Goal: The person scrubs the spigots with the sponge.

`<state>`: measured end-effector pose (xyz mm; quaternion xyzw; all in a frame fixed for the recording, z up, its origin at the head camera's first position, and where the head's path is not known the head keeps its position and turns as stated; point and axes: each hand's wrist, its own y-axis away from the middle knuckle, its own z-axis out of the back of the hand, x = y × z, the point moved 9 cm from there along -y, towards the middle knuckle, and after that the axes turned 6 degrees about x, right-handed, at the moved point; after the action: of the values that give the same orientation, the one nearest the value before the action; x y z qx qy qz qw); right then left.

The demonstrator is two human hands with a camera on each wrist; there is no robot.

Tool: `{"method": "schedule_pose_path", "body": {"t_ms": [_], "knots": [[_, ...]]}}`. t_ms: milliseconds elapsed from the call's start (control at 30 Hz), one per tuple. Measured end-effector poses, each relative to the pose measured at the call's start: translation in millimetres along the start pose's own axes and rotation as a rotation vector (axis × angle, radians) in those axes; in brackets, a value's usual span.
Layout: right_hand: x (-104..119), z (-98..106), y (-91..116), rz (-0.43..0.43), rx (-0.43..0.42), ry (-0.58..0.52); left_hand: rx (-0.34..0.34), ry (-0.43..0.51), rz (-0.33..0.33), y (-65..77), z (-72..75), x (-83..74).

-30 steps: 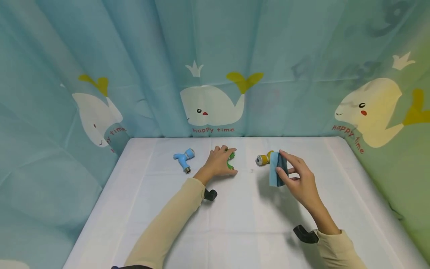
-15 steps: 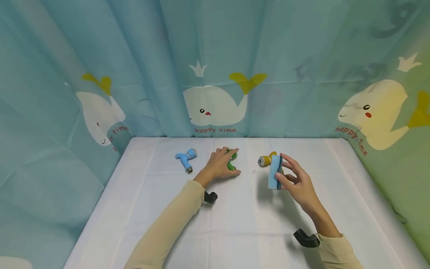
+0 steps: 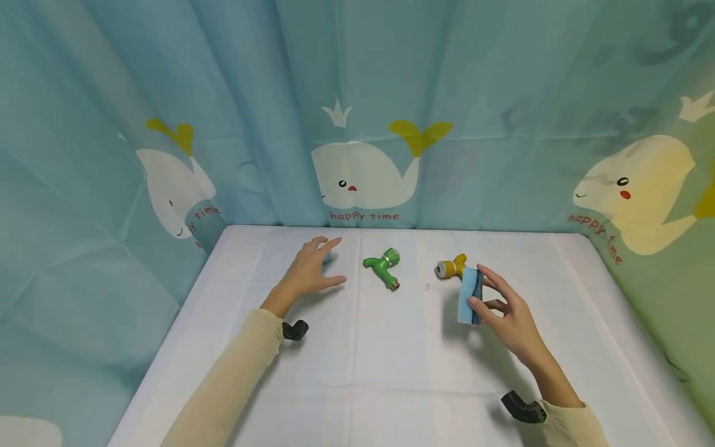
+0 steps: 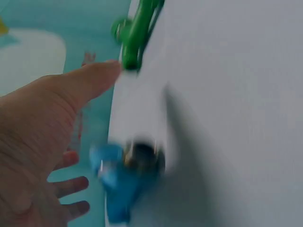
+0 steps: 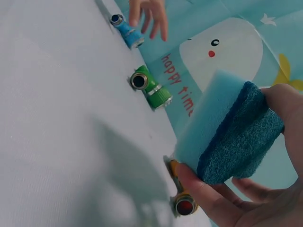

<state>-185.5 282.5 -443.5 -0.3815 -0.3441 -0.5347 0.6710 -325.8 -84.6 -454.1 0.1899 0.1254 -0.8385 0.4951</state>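
Note:
My right hand (image 3: 512,320) pinches a light-blue sponge (image 3: 468,298) with a dark scouring side (image 5: 241,137) between thumb and fingers, holding it above the table. Just beyond the sponge lies a yellow faucet (image 3: 449,267), partly covered by it. A green faucet (image 3: 383,268) lies in the middle. My left hand (image 3: 306,272) hovers with thumb and fingers spread over a blue faucet (image 4: 125,175), which it mostly hides in the head view. The right wrist view shows the blue faucet (image 5: 127,31) on the table below the left fingers, apart from them.
A white cloth covers the table (image 3: 391,360). Behind it and at both sides hangs a blue-green curtain (image 3: 268,155) printed with whales. Black curved pieces (image 3: 296,330) stick out at both wrists.
My left hand has left the green faucet and moved left to the blue one. The green faucet stays on the table. My right hand has kept the sponge, turning it slightly.

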Motion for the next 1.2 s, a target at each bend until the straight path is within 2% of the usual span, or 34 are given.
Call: {"method": "schedule_pose_path", "body": {"t_ms": [133, 233, 333, 467, 633, 733, 800, 867, 933, 1033, 1100, 1167, 1200], "knots": [[-0.3, 2.8, 4.3, 0.003, -0.009, 0.035, 0.098, 0.009, 0.064, 10.9, 4.9, 21.8], [-1.2, 1.7, 5.8, 0.003, -0.001, 0.035, 0.183, 0.000, 0.069, 14.6, 4.1, 28.2], [-2.8, -0.6, 6.5, 0.001, 0.011, 0.033, 0.231, -0.017, 0.065, 15.7, 4.6, 31.7], [-4.8, -2.0, 7.9, -0.008, 0.007, 0.035, 0.232, -0.021, 0.052, 12.7, 7.2, 32.6], [-7.1, -6.7, 9.9, -0.031, 0.018, 0.028, 0.233, -0.024, 0.041, 5.2, 2.5, 30.8], [-7.3, -10.6, 9.8, -0.036, 0.031, 0.031, 0.215, 0.012, 0.053, 3.1, 1.0, 30.7], [-5.8, -11.3, 9.7, -0.034, 0.030, 0.046, 0.193, 0.138, 0.067, 3.6, 2.5, 29.2], [-4.5, -11.1, 10.0, -0.037, 0.028, 0.053, 0.170, 0.357, 0.072, 4.5, 4.1, 25.9], [-3.7, -11.3, 10.5, -0.039, 0.025, 0.054, 0.143, 0.674, 0.055, 6.6, 6.2, 16.6], [-4.5, -14.2, 10.5, -0.027, 0.033, 0.038, 0.123, 1.194, -0.012, 11.5, 9.1, -4.4], [-4.7, -16.8, 9.9, -0.013, 0.038, 0.025, 0.139, 1.455, -0.072, 16.3, 10.1, -21.5], [-3.6, -19.3, 9.0, 0.002, 0.044, 0.015, 0.171, 1.616, -0.116, 20.9, 9.5, -36.1], [-2.7, -20.6, 8.5, 0.004, 0.048, 0.006, 0.188, 1.655, -0.134, 23.1, 8.7, -42.3]]}}
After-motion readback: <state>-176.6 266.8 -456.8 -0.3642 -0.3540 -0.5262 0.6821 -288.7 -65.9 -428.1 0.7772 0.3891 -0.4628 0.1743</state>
